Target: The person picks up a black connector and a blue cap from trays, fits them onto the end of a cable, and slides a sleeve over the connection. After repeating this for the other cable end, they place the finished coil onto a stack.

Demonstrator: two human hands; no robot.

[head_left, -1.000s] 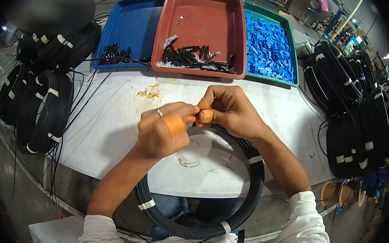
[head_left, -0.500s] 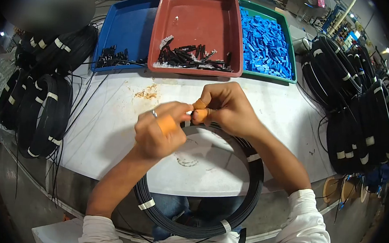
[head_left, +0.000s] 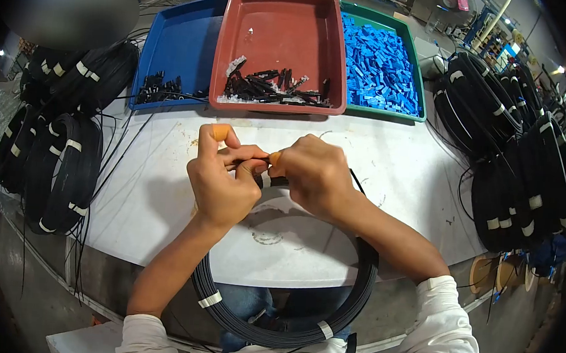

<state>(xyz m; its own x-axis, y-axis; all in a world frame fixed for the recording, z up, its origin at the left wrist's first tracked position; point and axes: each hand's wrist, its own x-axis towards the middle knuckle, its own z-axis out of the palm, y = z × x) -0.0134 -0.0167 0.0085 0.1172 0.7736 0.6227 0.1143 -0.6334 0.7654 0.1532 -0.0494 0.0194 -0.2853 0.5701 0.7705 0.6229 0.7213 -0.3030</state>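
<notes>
My left hand (head_left: 225,184) is closed in a pinch, thumb and forefinger on a thin black piece (head_left: 263,161); its raised finger wears an orange wrap. Close against it, my right hand (head_left: 316,175) is closed at the other end of that piece, orange wrap on a fingertip. The right fingers are partly blurred and hide much of the hold. A black cable end (head_left: 356,180) sticks out behind the right hand. Beneath both hands lies a coil of black cable (head_left: 265,334), bound with white tape and reaching over the table's front edge toward my lap.
At the back of the white table (head_left: 143,199) stand a blue tray (head_left: 181,38) with small black parts, a red tray (head_left: 280,35) with black and clear pieces, and a green tray (head_left: 417,61) full of blue parts. Taped cable coils hang left (head_left: 67,168) and right (head_left: 491,197).
The left hand has turned, its wrapped finger now raised. The right hand has rolled palm-down and lowered slightly. A small white bit seen between the fingertips no longer shows; a black piece does.
</notes>
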